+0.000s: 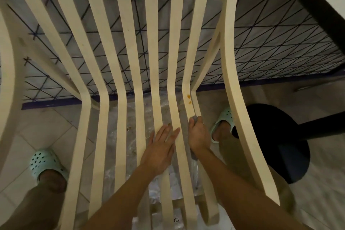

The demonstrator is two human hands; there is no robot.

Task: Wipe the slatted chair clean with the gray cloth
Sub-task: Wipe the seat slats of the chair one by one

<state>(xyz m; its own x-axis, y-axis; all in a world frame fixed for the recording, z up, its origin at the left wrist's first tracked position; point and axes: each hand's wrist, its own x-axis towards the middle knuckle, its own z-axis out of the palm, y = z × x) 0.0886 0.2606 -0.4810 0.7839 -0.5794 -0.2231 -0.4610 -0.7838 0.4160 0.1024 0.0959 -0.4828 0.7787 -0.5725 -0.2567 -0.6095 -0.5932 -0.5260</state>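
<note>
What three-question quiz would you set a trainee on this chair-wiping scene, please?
1. True or false: the left hand lies flat, fingers straight, on the slatted chair.
2. Which hand grips the gray cloth: A, left; B, right?
3. What marks the slat just beyond the right hand?

Key: 1 true; 2 B; 3 orange-brown stains.

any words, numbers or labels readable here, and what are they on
"T11", small and turned sideways, last characters unsure: on the pale surface seen between the slats of the slatted chair, at the bottom edge of the view.
No text shows on the chair itself, the gray cloth or the green clogs.
</note>
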